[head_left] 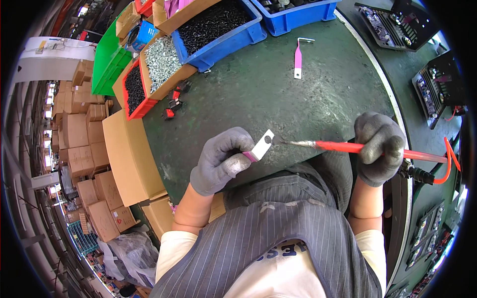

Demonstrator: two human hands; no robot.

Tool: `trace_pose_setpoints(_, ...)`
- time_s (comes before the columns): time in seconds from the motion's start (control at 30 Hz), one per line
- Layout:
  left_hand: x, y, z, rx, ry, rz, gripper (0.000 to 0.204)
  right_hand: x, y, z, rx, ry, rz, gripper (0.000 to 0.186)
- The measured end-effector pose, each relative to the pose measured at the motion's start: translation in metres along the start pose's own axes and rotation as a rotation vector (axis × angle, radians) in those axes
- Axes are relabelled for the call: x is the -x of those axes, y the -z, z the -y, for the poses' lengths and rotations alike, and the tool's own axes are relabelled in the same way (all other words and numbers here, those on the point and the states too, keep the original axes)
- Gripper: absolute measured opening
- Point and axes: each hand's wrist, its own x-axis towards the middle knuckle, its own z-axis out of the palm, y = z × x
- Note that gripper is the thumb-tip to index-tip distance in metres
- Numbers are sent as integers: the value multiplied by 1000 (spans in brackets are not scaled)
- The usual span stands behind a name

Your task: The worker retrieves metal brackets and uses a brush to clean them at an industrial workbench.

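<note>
My left hand (218, 161), in a grey glove, pinches a small bent bracket (262, 144) with a white face and a pink part by the fingers. A dark round spot shows near the bracket's end; whether it is a hole or a fitted part I cannot tell. In my gloved right hand (380, 149) is a thin red-handled brush (340, 146) with a silvery neck. Its dark tip points left at the bracket, a little apart from it. Farther off on the green tabletop (238, 94) lies a pink strip (298, 59) with a bent metal rod at its end.
Blue bins (218, 37) of dark small parts line the far edge. A cardboard box (161, 62) of silvery fasteners and a red bin (135, 92) of black screws stand at left, near small red-and-black pieces (174, 102). Black metal units (432, 87) sit at right beside a red hose (449, 159).
</note>
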Motion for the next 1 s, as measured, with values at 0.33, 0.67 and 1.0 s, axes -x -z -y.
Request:
trace_pose_setpoints(0.33,-2,-1,-3,94,20,56,20,-2,0,1,-30,32,14,52)
trace_pose_setpoints(0.67,-1,2,-5,128,94,127,31,-6,-2,2,-88,59,-15,53)
trace_pose_setpoints(1.0,3,5,-7,269,192,98,34,-5,3,5,-172,23,-1,53)
